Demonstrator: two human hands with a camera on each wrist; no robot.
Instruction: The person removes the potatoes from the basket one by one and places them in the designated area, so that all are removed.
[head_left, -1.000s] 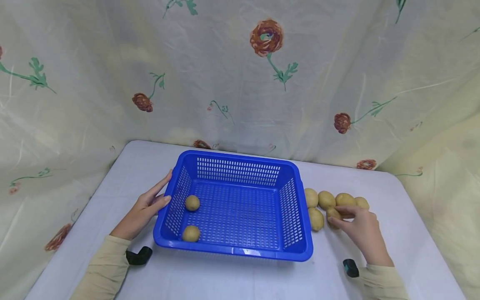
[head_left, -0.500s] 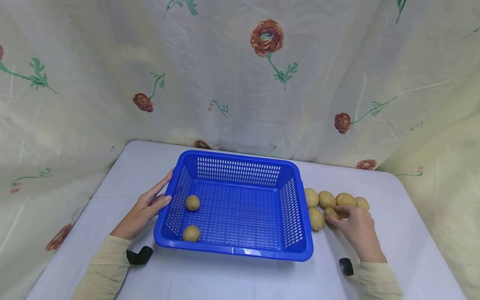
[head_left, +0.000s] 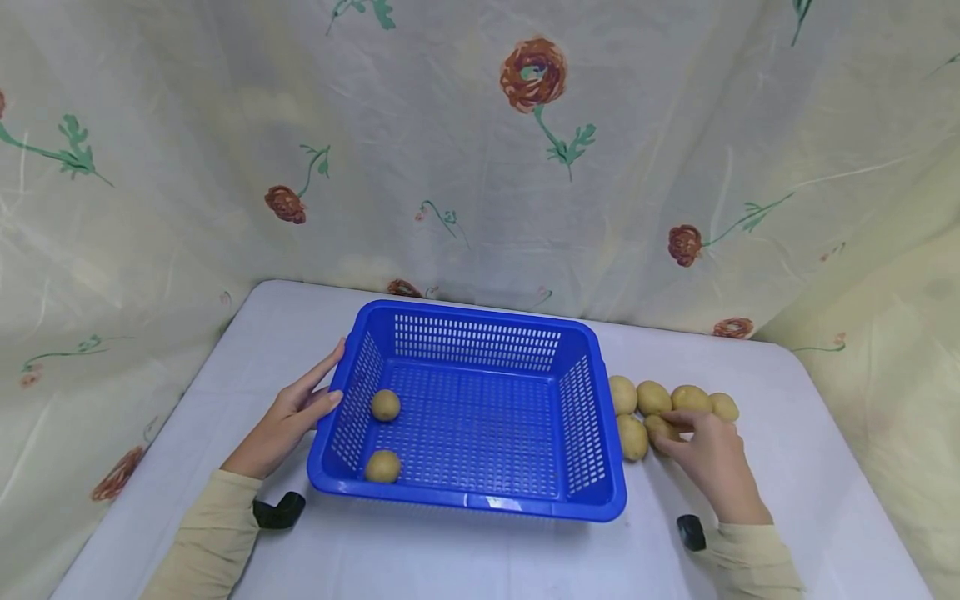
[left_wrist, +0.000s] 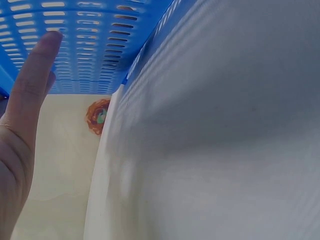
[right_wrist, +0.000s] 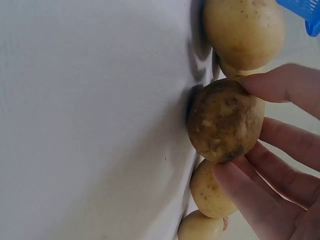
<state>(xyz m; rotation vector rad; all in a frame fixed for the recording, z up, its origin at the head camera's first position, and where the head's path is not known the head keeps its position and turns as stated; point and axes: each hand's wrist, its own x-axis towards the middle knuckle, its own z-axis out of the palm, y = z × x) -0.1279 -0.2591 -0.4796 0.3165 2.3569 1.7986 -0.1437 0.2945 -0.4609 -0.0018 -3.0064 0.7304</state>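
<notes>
On the right, my right hand [head_left: 716, 462] pinches a potato [right_wrist: 225, 121] between thumb and fingertips, low over the white cloth. In the right wrist view its skin has dark, dirty patches. Close to its left sits a paler potato [head_left: 633, 439] beside the blue plastic basket [head_left: 420, 497]. My left hand [head_left: 288, 417] rests its extended fingers against the basket's left side; a straight finger [left_wrist: 31, 82] touches the slotted wall in the left wrist view. Inside the basket, two potatoes [head_left: 386, 406] lie along the left.
Behind the held potato, several more potatoes [head_left: 691, 398] form a row running right from the basket. The table wears a white cloth [head_left: 360, 554]. A flowered curtain [head_left: 450, 167] hangs behind and at the sides. Black devices [head_left: 279, 510] sit at the wrists.
My right hand has shifted slightly left with the pinched potato, bringing it closer to the potato by the basket. The left hand and basket have stayed put.
</notes>
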